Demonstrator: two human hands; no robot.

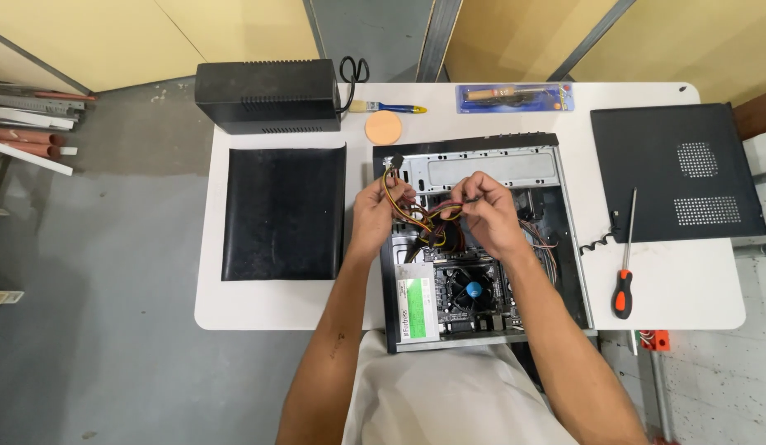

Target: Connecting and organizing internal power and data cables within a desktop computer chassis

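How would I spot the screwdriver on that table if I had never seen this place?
Start at the white table and find the open computer case in its middle, where both hands work. Look to the right of the case, just below the flat black side panel. The screwdriver lies there, the only tool with an orange and black handle and a long thin metal shaft.

Bare grey metal computer case [490, 169]; matt black side panel [676, 173]; smooth white table [688, 284].

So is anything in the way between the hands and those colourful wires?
No. Both the left hand and the right hand already grip the bundle of coloured wires above the open computer case, with nothing visible between them.
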